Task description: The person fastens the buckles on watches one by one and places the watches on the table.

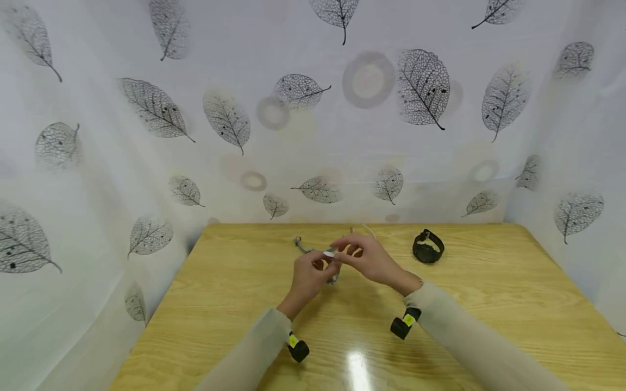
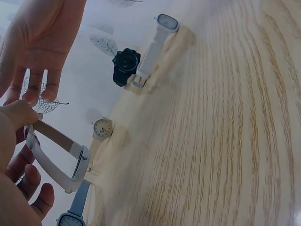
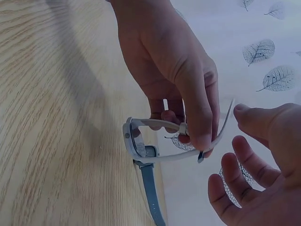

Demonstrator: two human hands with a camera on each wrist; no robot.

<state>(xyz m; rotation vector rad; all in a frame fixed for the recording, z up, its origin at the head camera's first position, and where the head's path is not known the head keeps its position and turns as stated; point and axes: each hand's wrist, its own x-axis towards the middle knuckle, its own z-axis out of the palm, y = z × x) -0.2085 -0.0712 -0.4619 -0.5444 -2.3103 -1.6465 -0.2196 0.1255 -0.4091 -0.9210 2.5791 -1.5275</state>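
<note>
A white-strapped wristwatch [image 3: 174, 157] is held above the wooden table, its strap bent into a loop and its case hanging at the lower end. My left hand [image 1: 305, 279] pinches the strap at the buckle between thumb and fingers. Past the buckle, the free strap end [image 3: 228, 117] sticks out toward my right hand [image 1: 374, 262]. The right thumb is at or very near that strap tip; whether it touches cannot be told. The other right fingers are spread apart from the strap, loosely bent, with nothing gripped.
A black watch [image 1: 427, 250] lies at the table's back right. A second white-strapped watch [image 2: 153, 52], a round pale-dial watch [image 2: 102, 128] and a blue-grey-strapped watch [image 2: 80, 200] are also on the table [image 1: 235, 315]. A leaf-print curtain [image 1: 313, 141] surrounds the far edge and sides.
</note>
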